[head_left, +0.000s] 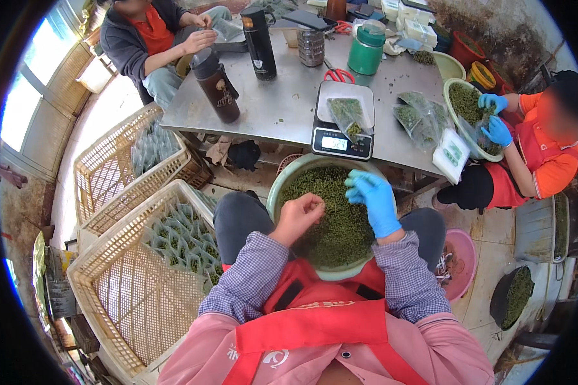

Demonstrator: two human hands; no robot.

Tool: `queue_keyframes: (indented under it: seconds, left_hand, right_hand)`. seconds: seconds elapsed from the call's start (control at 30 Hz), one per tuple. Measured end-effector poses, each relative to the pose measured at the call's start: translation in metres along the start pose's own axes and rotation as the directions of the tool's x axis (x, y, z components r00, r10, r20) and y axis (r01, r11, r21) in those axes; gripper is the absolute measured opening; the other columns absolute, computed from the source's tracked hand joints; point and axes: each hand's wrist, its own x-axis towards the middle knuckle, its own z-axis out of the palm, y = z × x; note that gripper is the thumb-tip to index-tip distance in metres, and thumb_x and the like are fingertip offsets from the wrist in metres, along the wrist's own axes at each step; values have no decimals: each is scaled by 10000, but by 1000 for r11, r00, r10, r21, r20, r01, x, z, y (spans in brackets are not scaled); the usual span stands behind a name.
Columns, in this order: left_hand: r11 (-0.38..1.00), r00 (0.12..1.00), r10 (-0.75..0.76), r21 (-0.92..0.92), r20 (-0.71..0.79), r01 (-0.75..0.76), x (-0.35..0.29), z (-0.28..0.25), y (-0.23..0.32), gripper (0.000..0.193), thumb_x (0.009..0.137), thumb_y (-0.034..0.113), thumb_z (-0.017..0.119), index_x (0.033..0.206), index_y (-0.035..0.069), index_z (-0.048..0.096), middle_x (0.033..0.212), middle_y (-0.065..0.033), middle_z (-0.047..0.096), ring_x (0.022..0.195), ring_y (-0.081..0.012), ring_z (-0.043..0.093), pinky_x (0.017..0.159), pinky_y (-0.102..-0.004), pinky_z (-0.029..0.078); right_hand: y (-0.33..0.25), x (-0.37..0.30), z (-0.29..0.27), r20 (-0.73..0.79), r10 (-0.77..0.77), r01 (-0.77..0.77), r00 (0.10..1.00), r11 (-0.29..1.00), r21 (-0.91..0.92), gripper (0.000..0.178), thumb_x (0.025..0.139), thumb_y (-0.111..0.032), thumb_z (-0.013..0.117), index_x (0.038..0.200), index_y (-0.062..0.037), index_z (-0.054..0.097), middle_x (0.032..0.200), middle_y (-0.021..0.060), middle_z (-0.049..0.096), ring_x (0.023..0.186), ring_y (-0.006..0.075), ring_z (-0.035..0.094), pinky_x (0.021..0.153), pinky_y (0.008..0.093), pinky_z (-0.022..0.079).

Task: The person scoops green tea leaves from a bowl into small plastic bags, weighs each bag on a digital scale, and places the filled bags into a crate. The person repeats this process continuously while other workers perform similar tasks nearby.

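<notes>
A pale green basin (274,204) full of small green peppercorn-like grains (334,221) rests between my knees. Over its left side is my left hand (300,216), bare, its thumb and fingertips pinched together; whatever they may hold is too small to make out. My right hand (376,200), in a blue glove, hovers above the basin's right side with its fingers curled inward and the tips drawn together. Just beyond the basin, a clear plastic bag (348,117) partly filled with green grains lies on a digital scale (341,142) at the table's near edge.
Filled bags lie in a plastic crate (135,301) at my left; another crate (103,186) stands behind it. The metal table (289,106) carries flasks, a green jar (367,48), red scissors (338,76) and filled bags (420,119). Two co-workers sit left and right.
</notes>
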Motion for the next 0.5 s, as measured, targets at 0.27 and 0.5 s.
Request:
queue_keyframes:
  seconds: [0.27, 0.5]
  left_hand:
    - [993, 996, 84, 78, 7, -84, -4, 3, 6, 107, 812, 92, 640, 866, 0, 631, 682, -19, 625, 602, -64, 577, 542, -222, 464]
    - [950, 991, 124, 284, 50, -133, -9, 1, 18, 125, 705, 103, 666, 795, 23, 632, 617, -33, 587, 561, -74, 540, 534, -245, 443]
  right_hand:
    - [27, -19, 16, 201, -207, 286, 957, 780, -556, 187, 811, -81, 646, 993, -38, 646, 878, 103, 654, 734, 197, 631, 662, 305, 509]
    - [47, -6, 18, 138, -504, 387, 852, 432, -815, 98, 803, -92, 590, 890, -52, 612, 858, 154, 605, 786, 352, 601, 679, 416, 495]
